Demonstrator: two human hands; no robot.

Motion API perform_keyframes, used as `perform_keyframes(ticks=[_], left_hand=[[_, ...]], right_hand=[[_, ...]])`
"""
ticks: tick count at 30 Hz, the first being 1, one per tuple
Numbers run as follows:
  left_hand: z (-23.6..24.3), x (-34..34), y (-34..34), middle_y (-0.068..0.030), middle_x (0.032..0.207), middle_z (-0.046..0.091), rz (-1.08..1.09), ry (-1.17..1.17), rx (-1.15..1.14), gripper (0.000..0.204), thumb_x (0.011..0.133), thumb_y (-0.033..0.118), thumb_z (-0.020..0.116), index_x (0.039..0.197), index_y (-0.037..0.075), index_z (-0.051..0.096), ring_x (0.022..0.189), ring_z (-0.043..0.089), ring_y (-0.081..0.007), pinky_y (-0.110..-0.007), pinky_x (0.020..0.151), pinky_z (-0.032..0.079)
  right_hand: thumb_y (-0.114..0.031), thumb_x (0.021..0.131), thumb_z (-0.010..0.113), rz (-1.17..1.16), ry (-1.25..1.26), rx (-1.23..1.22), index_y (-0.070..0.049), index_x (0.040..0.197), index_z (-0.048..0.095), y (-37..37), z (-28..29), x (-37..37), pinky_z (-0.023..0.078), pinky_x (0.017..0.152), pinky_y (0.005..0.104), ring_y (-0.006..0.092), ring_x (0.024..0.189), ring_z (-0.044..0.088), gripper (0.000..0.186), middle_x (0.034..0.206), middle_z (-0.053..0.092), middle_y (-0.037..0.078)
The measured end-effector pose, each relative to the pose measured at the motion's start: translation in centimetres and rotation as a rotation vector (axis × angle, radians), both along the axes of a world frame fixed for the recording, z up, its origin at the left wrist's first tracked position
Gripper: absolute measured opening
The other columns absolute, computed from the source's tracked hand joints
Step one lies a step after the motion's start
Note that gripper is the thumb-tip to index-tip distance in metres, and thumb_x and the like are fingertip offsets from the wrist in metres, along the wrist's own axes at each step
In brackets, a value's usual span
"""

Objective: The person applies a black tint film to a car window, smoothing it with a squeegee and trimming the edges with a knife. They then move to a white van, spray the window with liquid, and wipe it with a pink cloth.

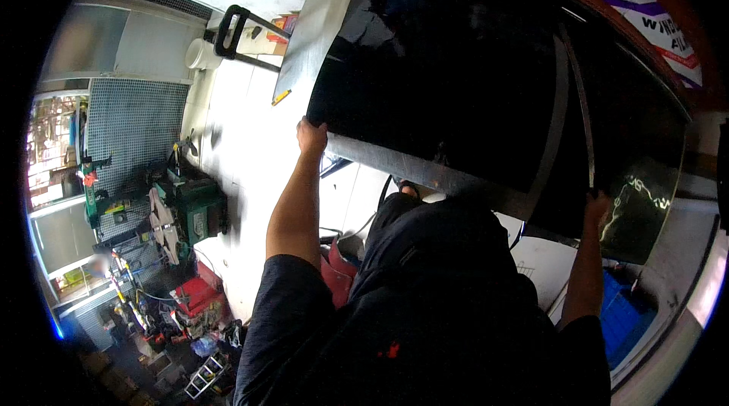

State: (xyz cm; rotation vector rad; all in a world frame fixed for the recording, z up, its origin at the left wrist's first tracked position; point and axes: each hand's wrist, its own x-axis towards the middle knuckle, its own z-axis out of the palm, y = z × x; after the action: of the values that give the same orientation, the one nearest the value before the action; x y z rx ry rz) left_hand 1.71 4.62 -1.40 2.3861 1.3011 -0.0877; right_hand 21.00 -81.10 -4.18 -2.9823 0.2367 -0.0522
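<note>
A wide sheet of glossy black film (440, 64) lies over a metal-topped table (395, 154) in front of me. At its near left corner my left hand (312, 136) is closed, pinching the film's edge. My right hand (598, 207) is closed farther right, by the lower end of a thin straight strip (579, 95) across the dark film. Its fingers are partly dark, and they seem to grip the film's edge there. Beyond that hand, a shiny part of the film (638, 212) hangs down. A yellow cutter (282, 97) rests on the table's left side.
A black cart handle (231, 31) and a white bucket (203, 55) stand beyond the table's left. Printed film boxes (645, 4) lie at the far right. A blue crate (629, 315) sits low at right. Tools, a red box (199, 296) and a small ladder (206, 376) crowd the left floor.
</note>
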Motion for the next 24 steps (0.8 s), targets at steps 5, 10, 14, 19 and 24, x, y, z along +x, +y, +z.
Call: perform_keyframes(ticks=[5,10,14,19,24], left_hand=[[-1.2,-0.1,2.5,-0.0292,0.129,0.059,-0.009,0.087,0.033,0.074,0.080,0.037,0.082,0.134,-0.004,0.053,0.125,0.056,-0.0439,-0.049,0.106,0.047],[2.0,1.7,1.4,-0.0281,0.129,0.060,0.023,0.105,0.021,0.078,0.078,0.043,0.085,0.133,-0.005,0.056,0.122,0.059,-0.0417,-0.048,0.104,0.049],[0.9,1.8,2.5,-0.0260,0.123,0.064,0.009,0.043,-0.025,0.074,0.078,0.041,0.086,0.130,-0.005,0.059,0.116,0.062,-0.0402,-0.047,0.101,0.051],[-0.4,2.0,3.8,-0.0164,0.099,0.071,0.129,-0.194,-0.246,0.057,0.081,0.032,0.085,0.119,-0.005,0.064,0.089,0.069,-0.0282,-0.038,0.083,0.055],[3.2,2.1,2.6,-0.0080,0.088,0.068,0.288,-0.763,-0.880,0.031,0.088,0.017,0.079,0.105,-0.006,0.067,0.070,0.061,-0.0133,-0.026,0.065,0.048]], right_hand=[[-0.034,0.086,0.077,-0.029,-0.048,-0.048,-0.008,0.108,0.074,5.3,2.7,-0.8,0.053,0.072,0.0495,0.0381,0.086,0.070,0.034,0.094,0.073,0.018],[-0.034,0.083,0.081,-0.078,0.107,-0.016,-0.005,0.103,0.073,13.3,3.3,-3.6,0.055,0.076,0.0465,0.0358,0.087,0.071,0.035,0.093,0.074,0.017],[-0.031,0.080,0.084,-0.052,0.060,0.341,-0.002,0.100,0.072,15.5,-2.5,-6.4,0.055,0.078,0.0462,0.0366,0.089,0.071,0.037,0.093,0.074,0.018],[-0.028,0.077,0.084,-0.155,0.157,0.274,0.001,0.103,0.070,24.2,-0.5,-7.8,0.054,0.081,0.0483,0.0401,0.093,0.070,0.041,0.097,0.072,0.022],[-0.026,0.079,0.081,-0.130,0.035,0.286,0.001,0.103,0.070,23.7,-1.0,-8.1,0.053,0.081,0.0494,0.0400,0.093,0.070,0.038,0.100,0.072,0.022]])
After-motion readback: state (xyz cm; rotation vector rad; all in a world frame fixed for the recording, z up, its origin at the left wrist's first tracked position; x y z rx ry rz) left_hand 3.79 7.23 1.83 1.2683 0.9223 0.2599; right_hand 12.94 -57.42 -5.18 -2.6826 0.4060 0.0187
